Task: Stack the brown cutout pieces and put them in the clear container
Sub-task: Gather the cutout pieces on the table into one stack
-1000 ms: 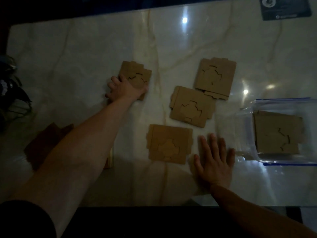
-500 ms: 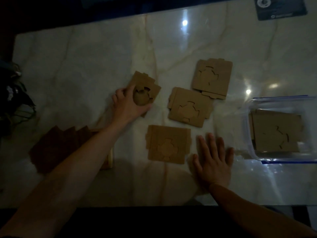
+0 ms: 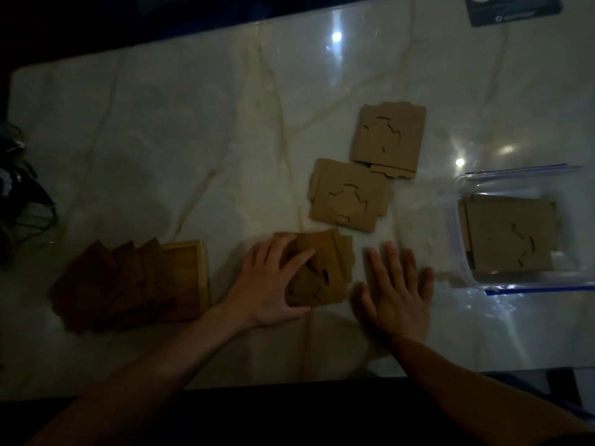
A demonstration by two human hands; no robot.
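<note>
Carried down from the upper middle of the marble tabletop [image 3: 161,140] since the earlier frames, the cutout piece in the left hand [image 3: 269,286] now lies on the nearest stack [image 3: 325,268], low and centre in the frame. Left fingers curl over that stack's left edge, with the thumb under its near corner; the top piece sits skewed, its right edges fanned out. Just right of the stack, the right hand [image 3: 397,294] rests flat on the marble, fingers straight and spread, gripping nothing, as before.

Above the hands, a second stack [image 3: 349,196] lies at frame centre, its upper right corner meeting a third stack [image 3: 388,138]. At the right edge of the frame, the clear container [image 3: 457,249] with blue-trimmed rims holds brown pieces [image 3: 512,235] lying flat inside. A strip of bare marble separates the right hand from the container wall.

Lower left, darker brown sheets [image 3: 106,284] fan across a wooden tray [image 3: 198,272], near the left wrist. Bare marble fills the upper left. A dark card [image 3: 515,8] lies at the top right edge.
</note>
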